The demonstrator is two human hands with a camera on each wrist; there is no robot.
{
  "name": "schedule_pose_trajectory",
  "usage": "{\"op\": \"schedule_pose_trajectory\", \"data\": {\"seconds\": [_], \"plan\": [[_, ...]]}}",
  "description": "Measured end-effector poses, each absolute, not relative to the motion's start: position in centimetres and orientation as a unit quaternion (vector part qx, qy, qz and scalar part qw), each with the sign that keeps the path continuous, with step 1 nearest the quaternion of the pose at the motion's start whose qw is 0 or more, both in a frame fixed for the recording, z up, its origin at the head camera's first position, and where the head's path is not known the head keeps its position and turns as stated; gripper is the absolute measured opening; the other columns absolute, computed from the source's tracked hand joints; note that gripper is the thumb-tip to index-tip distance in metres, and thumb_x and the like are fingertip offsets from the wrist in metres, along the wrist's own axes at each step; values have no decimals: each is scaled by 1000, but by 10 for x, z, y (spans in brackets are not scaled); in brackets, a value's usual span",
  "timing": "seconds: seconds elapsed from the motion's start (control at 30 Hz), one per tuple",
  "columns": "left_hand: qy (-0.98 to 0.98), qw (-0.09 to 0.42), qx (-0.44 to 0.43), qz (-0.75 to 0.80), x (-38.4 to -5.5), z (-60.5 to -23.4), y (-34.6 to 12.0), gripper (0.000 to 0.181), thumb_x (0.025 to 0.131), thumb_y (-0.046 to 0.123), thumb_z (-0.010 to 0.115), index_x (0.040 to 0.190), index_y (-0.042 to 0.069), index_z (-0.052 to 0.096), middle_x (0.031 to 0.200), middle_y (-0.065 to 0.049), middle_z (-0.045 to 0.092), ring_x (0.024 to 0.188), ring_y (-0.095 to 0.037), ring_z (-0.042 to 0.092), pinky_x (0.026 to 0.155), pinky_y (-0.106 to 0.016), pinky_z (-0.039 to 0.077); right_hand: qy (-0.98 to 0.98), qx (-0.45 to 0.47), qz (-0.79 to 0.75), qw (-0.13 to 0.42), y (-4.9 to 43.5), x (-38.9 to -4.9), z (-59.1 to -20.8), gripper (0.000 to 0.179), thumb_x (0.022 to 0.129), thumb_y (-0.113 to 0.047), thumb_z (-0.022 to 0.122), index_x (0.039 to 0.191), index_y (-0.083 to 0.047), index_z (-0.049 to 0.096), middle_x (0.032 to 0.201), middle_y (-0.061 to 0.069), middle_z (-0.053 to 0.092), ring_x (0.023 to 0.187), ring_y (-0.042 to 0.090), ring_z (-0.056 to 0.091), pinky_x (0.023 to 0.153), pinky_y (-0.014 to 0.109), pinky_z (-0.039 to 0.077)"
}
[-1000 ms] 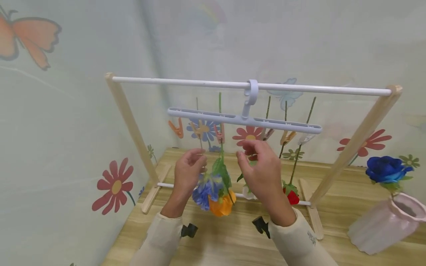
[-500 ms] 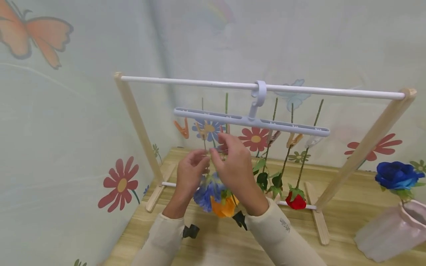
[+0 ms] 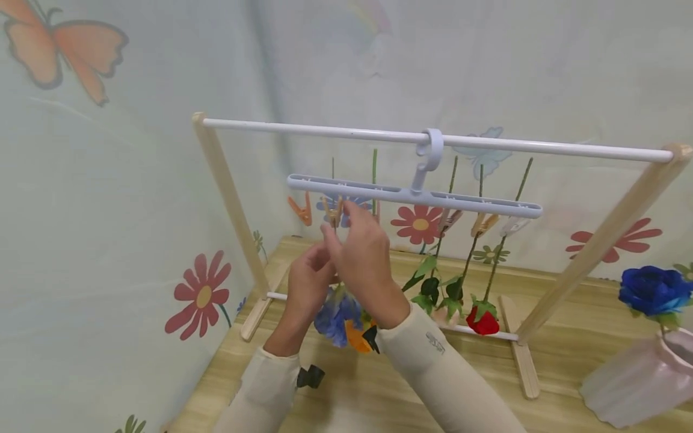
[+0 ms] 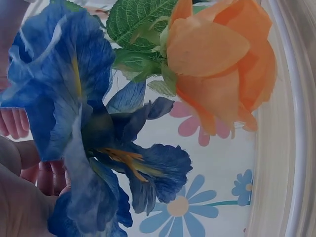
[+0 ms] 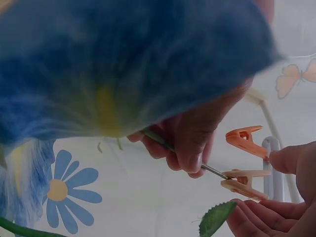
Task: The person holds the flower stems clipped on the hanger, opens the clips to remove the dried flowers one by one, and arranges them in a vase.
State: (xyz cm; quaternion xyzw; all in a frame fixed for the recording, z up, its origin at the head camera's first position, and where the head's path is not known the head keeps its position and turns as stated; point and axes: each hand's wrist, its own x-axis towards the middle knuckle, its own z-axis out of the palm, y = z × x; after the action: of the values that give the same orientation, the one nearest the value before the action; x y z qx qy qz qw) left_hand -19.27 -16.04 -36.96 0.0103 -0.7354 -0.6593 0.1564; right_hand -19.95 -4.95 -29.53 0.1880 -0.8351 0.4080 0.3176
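I have the left hand (image 3: pixel 308 279) pinching the thin stem (image 5: pixel 215 172) of a blue flower (image 4: pixel 74 98), thumb against fingers, just below a beige clothespin (image 5: pixel 244 174). The stem runs up into the mouth of that clothespin, and the bloom hangs head-down beneath the hands, close to the left palm. I see the right hand (image 3: pixel 363 258) raised at the same clothespin, thumb and fingers apart on either side of its legs; I cannot tell whether they press on it. From the head view, the right hand partly overlaps the left.

The clothespin hangs from a pale blue hanger (image 3: pixel 411 195), second from the left end, just beside an orange clothespin (image 5: pixel 247 141) at the end. The hanger is hooked over a white rod (image 3: pixel 303 128) held between two wooden posts. Beside the blue flower I get an orange flower (image 4: pixel 212 54), also head-down, its upper stem partly behind the right hand.

Towards the right end of the hanger, three more stems hang from clothespins, a red flower (image 3: pixel 483 320) on the outermost. Well apart, at the far right, a blue rose (image 3: pixel 655 291) stands in a pale pink vase (image 3: pixel 636 379) on the wood-grain table (image 3: pixel 574 337).
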Motion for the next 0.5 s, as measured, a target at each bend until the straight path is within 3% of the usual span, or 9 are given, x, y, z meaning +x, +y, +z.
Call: {"op": "schedule_pose_trajectory", "data": {"seconds": [0.5], "plan": [[-730,131,14,-670,-186,-367,-159,26,94,11,70,119,5,72,107,-18,74,80,-10,70,72,-37,64,-823,151,424,347,-59,-211,-295,29,92,-26,77,107,-2,66,94,11,74,83,24,70,72,37,60]]}}
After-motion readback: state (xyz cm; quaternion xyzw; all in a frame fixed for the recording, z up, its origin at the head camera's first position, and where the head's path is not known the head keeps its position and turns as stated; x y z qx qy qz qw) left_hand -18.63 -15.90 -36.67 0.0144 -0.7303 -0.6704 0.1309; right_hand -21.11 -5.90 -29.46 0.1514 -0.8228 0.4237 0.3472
